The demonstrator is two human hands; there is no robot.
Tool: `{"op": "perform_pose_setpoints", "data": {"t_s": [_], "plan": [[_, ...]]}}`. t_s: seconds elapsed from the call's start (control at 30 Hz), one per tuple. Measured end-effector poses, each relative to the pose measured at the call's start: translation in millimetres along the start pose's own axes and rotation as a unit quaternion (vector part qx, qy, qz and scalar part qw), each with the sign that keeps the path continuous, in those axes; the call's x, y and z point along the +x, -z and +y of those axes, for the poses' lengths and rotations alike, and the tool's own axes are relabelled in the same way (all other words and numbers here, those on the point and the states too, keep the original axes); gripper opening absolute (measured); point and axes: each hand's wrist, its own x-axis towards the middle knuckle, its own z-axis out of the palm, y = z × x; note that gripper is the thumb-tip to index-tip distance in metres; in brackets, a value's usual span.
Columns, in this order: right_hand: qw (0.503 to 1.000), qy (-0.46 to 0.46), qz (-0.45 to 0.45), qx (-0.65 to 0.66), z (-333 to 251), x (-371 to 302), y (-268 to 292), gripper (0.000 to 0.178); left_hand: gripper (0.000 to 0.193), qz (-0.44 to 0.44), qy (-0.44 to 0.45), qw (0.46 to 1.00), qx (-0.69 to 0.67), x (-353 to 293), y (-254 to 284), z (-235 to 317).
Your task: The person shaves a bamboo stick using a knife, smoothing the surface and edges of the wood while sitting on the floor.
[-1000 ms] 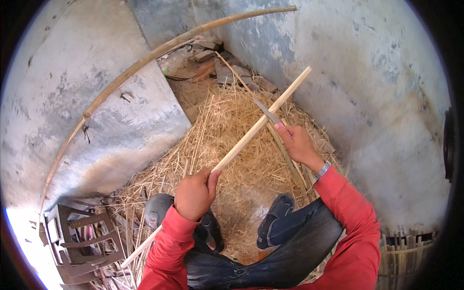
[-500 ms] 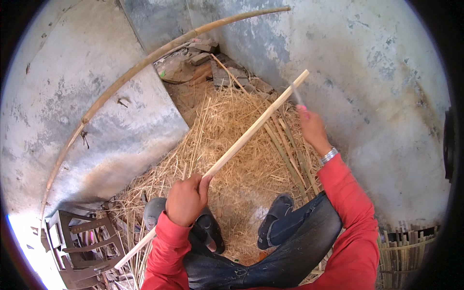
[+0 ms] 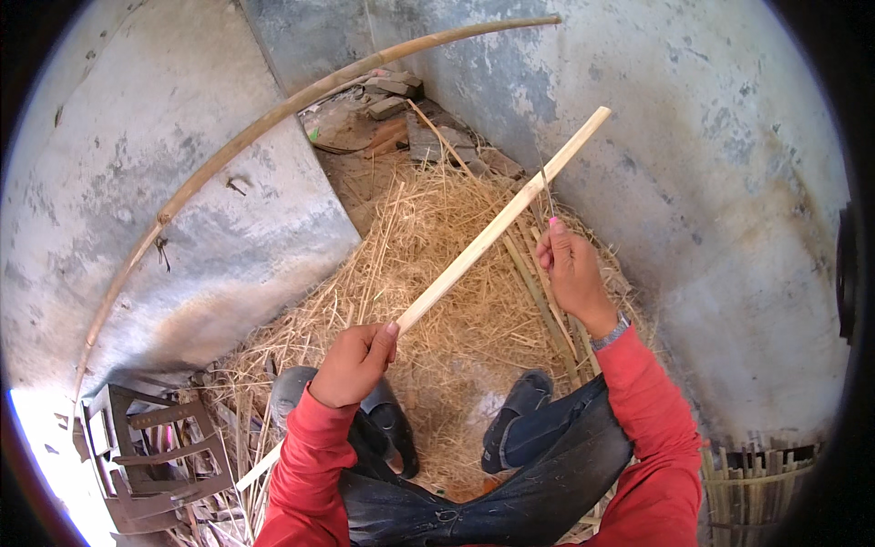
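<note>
At the far left, a brown slatted wooden frame [image 3: 173,454] stands by the bright edge of the view, and a long curved bamboo pole [image 3: 223,160] arcs up from it in front of the grey wall [image 3: 228,296]. Next comes the left hand [image 3: 351,365], closed around a pale wooden strip [image 3: 483,240], the thumb lying along its upper side. The strip slants from beside the left sleeve up to the right, above a heap of straw-coloured shavings [image 3: 428,264] and the dark shoes [image 3: 389,428]. Farther right, the right hand [image 3: 572,273] grips the pink handle of a knife [image 3: 554,220], whose blade crosses the strip near its upper end; seen nearly edge-on, it may or may not be touching. A metal-banded watch [image 3: 611,333] circles that wrist, and at the lower right stands a slatted basket [image 3: 756,490].
</note>
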Motion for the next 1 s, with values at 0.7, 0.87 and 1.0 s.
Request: {"op": "perform_pose_setpoints", "data": {"t_s": [0.7,0.87,1.0], "plan": [[0.980,0.081,-0.156,-0.095,-33,-64,-61,0.036,0.053,-0.011,-0.043,0.998,0.043,5,-18,-2],[0.987,0.084,-0.131,-0.047,-41,-68,-66,0.037,0.054,-0.043,0.007,0.998,-0.036,4,-10,4],[0.997,0.033,0.072,-0.024,-31,-20,-44,0.039,0.053,-0.048,0.008,0.996,-0.074,0,-4,1]]}}
